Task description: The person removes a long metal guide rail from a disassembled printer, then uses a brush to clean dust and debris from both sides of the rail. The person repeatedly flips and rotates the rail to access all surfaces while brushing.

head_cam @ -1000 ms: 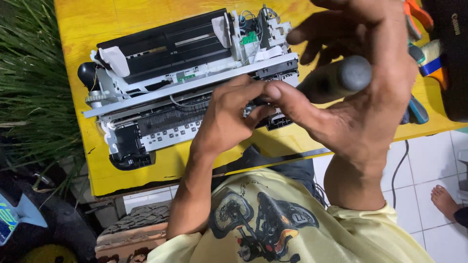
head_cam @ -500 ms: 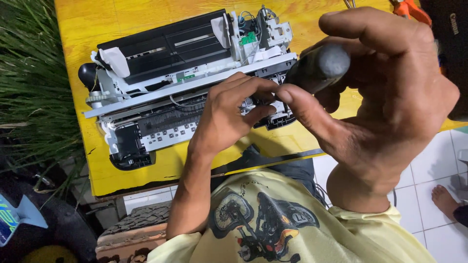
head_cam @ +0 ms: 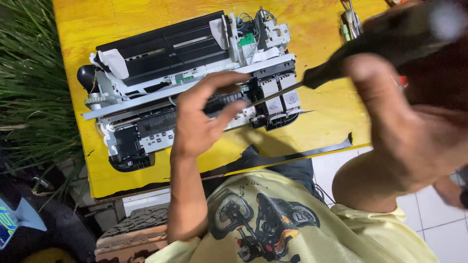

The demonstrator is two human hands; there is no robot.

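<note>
A stripped-down printer (head_cam: 161,58), black and white with its mechanism bare, lies on the yellow table (head_cam: 321,112). My left hand (head_cam: 202,119) rests on the front of the printer with its fingers spread, holding nothing. My right hand (head_cam: 390,122) is raised close to the camera on the right and grips the dark handle of a screwdriver (head_cam: 336,65). The thin shaft slants down to the left, and its tip sits at the printer's cartridge carriage (head_cam: 285,100), just beyond my left fingertips.
Metal hand tools (head_cam: 351,22) lie at the table's far right. A thin black strip (head_cam: 312,153) lies along the front edge. Long green grass (head_cam: 29,83) stands to the left. A tyre (head_cam: 131,229) and white floor tiles (head_cam: 438,219) lie below.
My right hand has risen up and to the right with the screwdriver, whose tip now points at the carriage. My left hand's fingers have spread apart from their pinch.
</note>
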